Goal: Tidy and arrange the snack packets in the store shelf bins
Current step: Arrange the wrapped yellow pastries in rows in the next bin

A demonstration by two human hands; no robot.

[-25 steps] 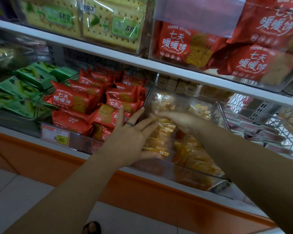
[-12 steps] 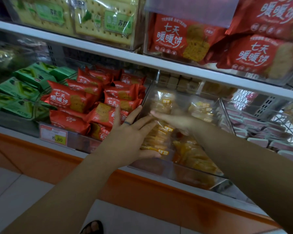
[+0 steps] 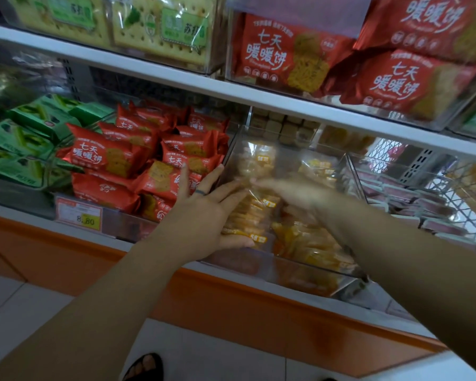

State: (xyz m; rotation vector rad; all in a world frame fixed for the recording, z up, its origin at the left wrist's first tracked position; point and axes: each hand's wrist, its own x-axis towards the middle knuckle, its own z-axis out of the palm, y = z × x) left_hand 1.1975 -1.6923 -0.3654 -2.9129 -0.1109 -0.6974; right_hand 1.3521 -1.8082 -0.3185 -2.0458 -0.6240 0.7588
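Observation:
A row of clear snack packets with yellow labels [image 3: 249, 217] stands on edge at the left of a clear plastic bin [image 3: 291, 273] on the lower shelf. My left hand [image 3: 204, 215] presses against the row's left side with straight, spread fingers, and the thumb lies along the row's front end. My right hand [image 3: 294, 193] is blurred; it reaches in from the right with its fingers stretched flat over the top of the same row. More orange-yellow packets [image 3: 311, 243] lie loose in the bin's right part.
Red biscuit packets [image 3: 102, 155] fill the bin to the left, above an 8.80 price tag [image 3: 79, 215]. Green packets [image 3: 19, 138] lie further left and pink packets [image 3: 423, 204] to the right. Large red bags [image 3: 286, 56] sit on the upper shelf. A sandalled foot [image 3: 146, 367] shows below.
Both hands stay on the row of clear packets. My right hand has slid a little to the left over it and is now blurred.

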